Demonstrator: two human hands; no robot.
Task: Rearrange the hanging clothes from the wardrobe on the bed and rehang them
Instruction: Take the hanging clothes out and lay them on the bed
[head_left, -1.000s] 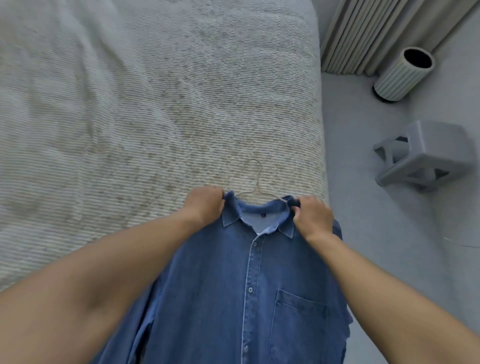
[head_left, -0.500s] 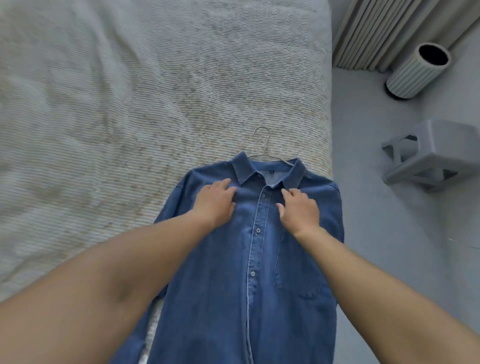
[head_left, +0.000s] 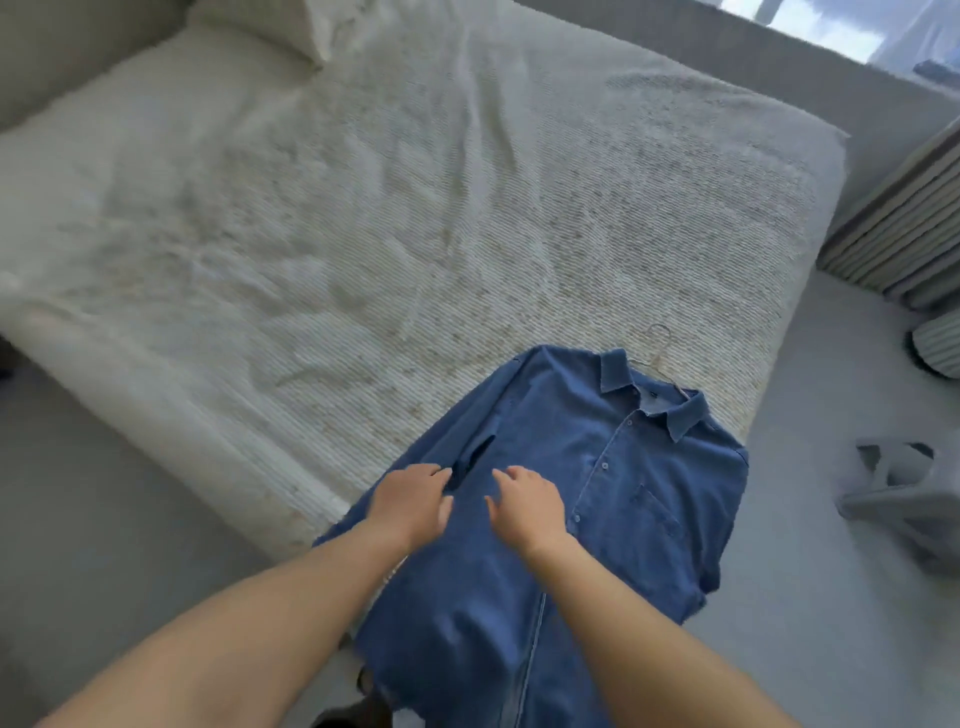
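Now shirt (head_left: 613, 467) under both hands' fingers (head_left: 434, 470).

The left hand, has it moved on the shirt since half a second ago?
Yes. The left hand has slid down the denim shirt, away from the collar and toward the hem, near the sleeve.
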